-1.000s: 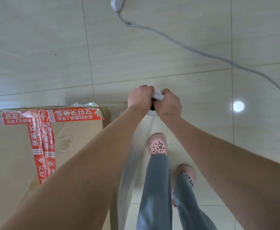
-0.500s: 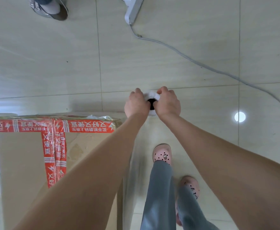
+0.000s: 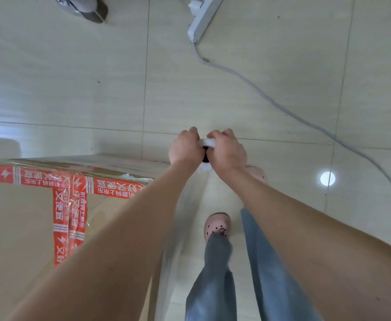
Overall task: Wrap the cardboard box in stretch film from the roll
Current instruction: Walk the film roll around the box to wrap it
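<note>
The left hand [image 3: 186, 148] and the right hand [image 3: 227, 151] both grip the roll [image 3: 205, 142] just beyond the far right corner of the cardboard box [image 3: 23, 228]. Their fingers curl round it from each side, so only its white top end shows between them. The film [image 3: 182, 228] hangs from the roll along the right side of the box. Compared with half a second ago, the hands are farther past the box, and one pink shoe [image 3: 257, 176] has stepped forward beside the right wrist.

Tiled floor [image 3: 50, 77]: cardboard box [image 3: 23, 228], power strip [image 3: 203, 19].
</note>
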Available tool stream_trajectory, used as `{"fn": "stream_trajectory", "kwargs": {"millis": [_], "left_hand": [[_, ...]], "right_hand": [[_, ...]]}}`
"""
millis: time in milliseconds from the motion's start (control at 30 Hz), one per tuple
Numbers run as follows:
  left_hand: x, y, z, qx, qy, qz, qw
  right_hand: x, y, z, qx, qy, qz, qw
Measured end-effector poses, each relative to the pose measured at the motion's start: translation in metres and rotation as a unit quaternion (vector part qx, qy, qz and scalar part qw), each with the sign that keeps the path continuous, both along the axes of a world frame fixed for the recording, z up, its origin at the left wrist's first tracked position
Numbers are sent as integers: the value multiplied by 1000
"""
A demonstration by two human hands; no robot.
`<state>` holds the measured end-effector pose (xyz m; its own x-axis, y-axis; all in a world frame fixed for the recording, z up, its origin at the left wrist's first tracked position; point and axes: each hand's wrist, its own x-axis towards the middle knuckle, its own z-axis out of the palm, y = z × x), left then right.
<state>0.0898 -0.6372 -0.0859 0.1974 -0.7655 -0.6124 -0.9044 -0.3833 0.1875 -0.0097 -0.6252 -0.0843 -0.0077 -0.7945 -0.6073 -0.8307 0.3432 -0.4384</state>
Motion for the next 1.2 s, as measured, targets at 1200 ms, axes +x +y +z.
{"fn": "stream_trajectory", "kwargs": {"millis": [1200], "left_hand": [[79, -66, -5, -16, 8, 338, 941]], "right_hand": [[79, -106, -12, 74, -88, 48, 992]]}}
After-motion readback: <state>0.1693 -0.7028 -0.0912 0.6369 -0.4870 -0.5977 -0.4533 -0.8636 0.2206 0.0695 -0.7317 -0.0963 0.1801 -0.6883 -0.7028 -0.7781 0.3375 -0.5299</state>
